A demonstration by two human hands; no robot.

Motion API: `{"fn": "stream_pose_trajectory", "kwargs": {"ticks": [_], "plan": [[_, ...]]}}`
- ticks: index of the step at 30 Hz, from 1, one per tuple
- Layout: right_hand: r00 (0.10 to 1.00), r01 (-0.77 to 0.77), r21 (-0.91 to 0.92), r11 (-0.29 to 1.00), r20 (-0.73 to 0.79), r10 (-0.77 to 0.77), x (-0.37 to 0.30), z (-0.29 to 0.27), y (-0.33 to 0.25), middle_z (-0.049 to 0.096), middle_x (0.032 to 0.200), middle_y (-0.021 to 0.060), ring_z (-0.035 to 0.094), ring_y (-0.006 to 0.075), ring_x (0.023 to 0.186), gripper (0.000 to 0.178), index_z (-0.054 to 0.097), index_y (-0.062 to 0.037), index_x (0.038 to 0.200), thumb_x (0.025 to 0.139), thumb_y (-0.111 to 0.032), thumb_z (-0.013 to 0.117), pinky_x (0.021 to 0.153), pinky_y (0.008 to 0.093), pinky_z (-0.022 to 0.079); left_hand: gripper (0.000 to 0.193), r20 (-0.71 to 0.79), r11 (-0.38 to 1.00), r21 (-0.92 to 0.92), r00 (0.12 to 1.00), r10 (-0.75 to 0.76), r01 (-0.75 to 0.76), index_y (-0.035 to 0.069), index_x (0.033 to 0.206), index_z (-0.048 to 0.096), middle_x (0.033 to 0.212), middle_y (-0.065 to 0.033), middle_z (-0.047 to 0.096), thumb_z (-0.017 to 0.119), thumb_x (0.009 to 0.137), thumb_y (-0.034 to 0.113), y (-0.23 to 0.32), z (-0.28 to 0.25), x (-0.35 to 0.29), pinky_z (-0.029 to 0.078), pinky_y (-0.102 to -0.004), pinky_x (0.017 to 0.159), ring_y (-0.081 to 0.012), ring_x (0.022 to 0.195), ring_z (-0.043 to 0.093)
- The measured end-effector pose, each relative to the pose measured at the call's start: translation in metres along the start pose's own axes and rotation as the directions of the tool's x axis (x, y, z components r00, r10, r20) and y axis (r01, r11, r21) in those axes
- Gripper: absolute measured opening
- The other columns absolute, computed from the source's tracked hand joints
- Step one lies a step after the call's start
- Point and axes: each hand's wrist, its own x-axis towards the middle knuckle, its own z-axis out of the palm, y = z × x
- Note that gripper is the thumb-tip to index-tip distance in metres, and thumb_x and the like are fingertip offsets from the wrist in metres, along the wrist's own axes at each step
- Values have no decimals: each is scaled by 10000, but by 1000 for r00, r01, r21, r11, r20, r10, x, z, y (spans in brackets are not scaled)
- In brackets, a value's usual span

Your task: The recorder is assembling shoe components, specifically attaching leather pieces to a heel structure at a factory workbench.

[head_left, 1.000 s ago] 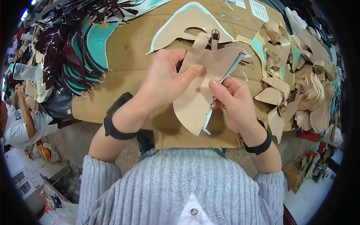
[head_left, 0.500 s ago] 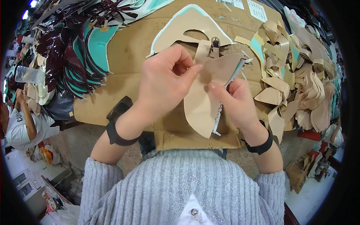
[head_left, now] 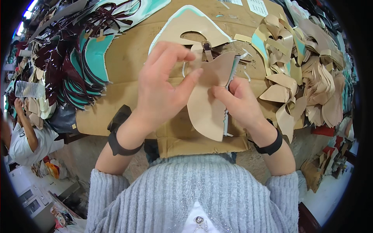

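A beige shoe upper piece (head_left: 206,105) with a pale zigzag-cut edge and a turquoise lining strip hangs over the cardboard in front of me. My right hand (head_left: 239,101) grips its right edge, thumb on the face and fingers behind, partly hidden. At its top are a narrow strap and a small dark buckle (head_left: 206,46). My left hand (head_left: 165,77) is beside the strap, thumb and fingers parted and slightly blurred; the thumb tip is by the piece's upper left edge. Behind lies a larger beige upper piece (head_left: 186,25) with a white-and-turquoise border and a curved cutout.
Cardboard (head_left: 124,73) covers the table. Dark red, turquoise-lined pieces (head_left: 77,73) are heaped at left. Beige strips (head_left: 281,50) and stacked beige pieces (head_left: 320,89) lie at right. Thread scraps lie near the buckle. Another person's arm (head_left: 27,124) shows at far left.
My left hand has gone from a near pinch at the strap to parted fingers, shifting slightly left. My right hand keeps its grip; the upper piece has turned slightly more upright.
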Motion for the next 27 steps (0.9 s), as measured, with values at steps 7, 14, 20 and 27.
{"fn": "stream_pose_trajectory", "kwargs": {"ticks": [7,14,20,27], "plan": [[998,12,89,996,58,-17,-5,2,-14,607,894,30,548,75,820,247,576,31,1041,845,-72,466,711,253,456,218,59,950,30,949,310,-312,57,819,614,984,-87,588,716,633,8,-7,4,10,446,-357,772,-279,920,547],[991,7,116,993,132,-22,-5,-3,-14,572,993,10,532,76,862,375,514,9,1184,824,-54,427,763,250,450,164,23,940,48,941,337,-337,32,775,606,1007,-103,585,707,666,-37,-1,3,17,454,-326,802,-264,958,559],[990,61,204,977,111,-85,-5,-1,-21,562,971,8,516,71,827,322,516,-8,1202,981,-230,440,735,211,436,190,110,903,81,904,413,-423,35,802,623,996,-103,585,718,655,-37,-8,6,18,453,-326,801,-262,958,558],[957,292,-186,938,50,-287,-4,4,-6,550,798,-1,489,63,747,393,563,-1,1161,1017,-322,388,652,225,409,176,27,921,-25,921,389,-388,47,775,604,934,-75,589,672,628,-23,-8,10,22,432,-364,808,-274,947,547]]}}
